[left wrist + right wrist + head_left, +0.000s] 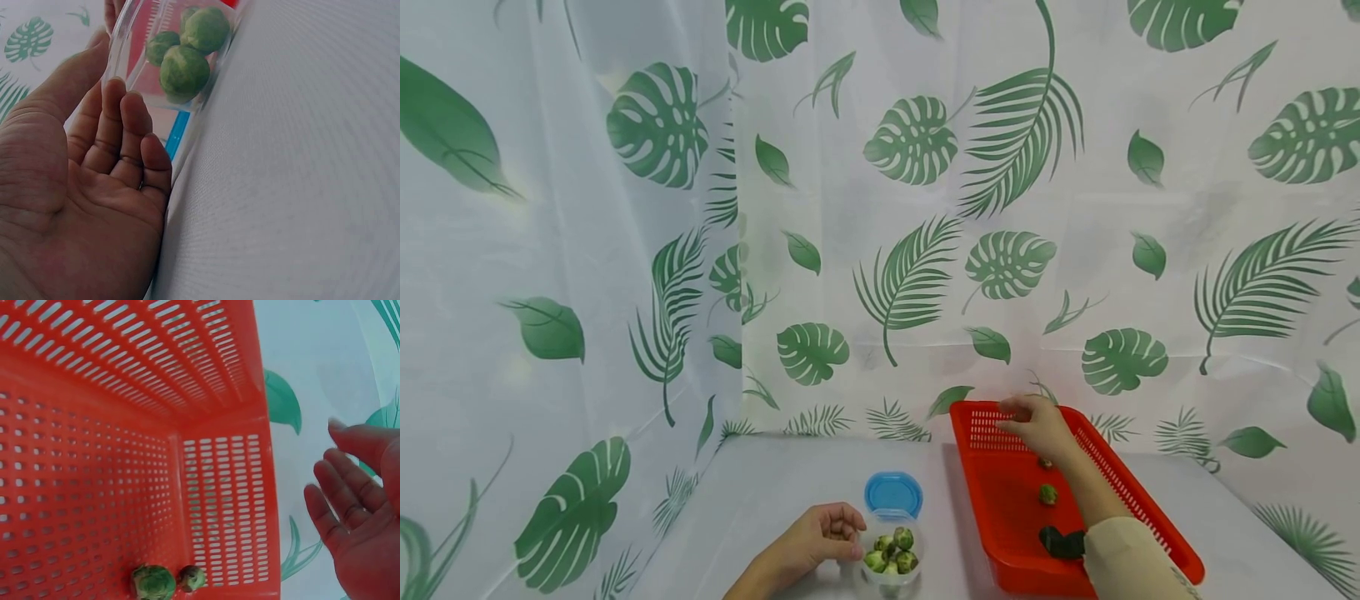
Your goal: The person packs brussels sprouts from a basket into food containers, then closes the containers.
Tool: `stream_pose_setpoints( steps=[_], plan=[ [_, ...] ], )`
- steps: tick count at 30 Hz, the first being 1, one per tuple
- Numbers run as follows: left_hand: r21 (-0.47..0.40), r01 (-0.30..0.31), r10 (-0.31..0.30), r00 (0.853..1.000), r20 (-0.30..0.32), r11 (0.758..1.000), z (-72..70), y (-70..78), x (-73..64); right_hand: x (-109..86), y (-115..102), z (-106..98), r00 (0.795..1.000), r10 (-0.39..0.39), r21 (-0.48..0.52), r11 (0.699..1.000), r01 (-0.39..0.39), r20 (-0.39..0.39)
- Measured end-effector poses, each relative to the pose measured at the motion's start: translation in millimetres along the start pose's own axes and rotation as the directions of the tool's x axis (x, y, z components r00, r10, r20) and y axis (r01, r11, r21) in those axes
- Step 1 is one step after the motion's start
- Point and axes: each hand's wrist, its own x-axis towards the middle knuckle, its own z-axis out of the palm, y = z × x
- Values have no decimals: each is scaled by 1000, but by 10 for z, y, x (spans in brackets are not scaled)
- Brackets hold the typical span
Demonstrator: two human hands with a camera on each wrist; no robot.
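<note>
My left hand [820,537] is at the left side of a small clear plastic container [891,518], its thumb and curled fingers at the rim. Several Brussels sprouts [891,550] lie inside; some of these green sprouts [185,73] also show through the wall in the left wrist view. Over the far end of a red perforated plastic basket [981,500] is my right hand [1037,425], fingers loosely bent and holding nothing. Down in that basket are a larger sprout [153,582] and a smaller one [191,578], near its end wall.
A blue lid [893,493] lies on the white table [730,492] just behind the container. A black object [1062,542] shows beside the right sleeve [1131,558], over the basket. Leaf-printed sheeting [917,275] hangs behind and to the left.
</note>
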Motion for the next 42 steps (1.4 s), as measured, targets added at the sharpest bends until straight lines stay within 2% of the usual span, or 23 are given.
stream_pose_setpoints(
  steps=[12,19,26,42],
  plan=[
    [4,3,-3,1000,-1,1000,5,11,-7,-60,120,11,992,129,-6,992,-129,8],
    [5,-1,1,1000,-6,1000,1,12,7,-62,160,10,987,159,-13,987,-158,30],
    [0,-7,7,1000,7,1000,0,9,0,-107,230,-10,971,228,16,973,-230,76],
    [-3,4,-4,1000,6,1000,-10,-2,-1,-129,307,-50,941,311,-14,950,-312,132]
  ],
)
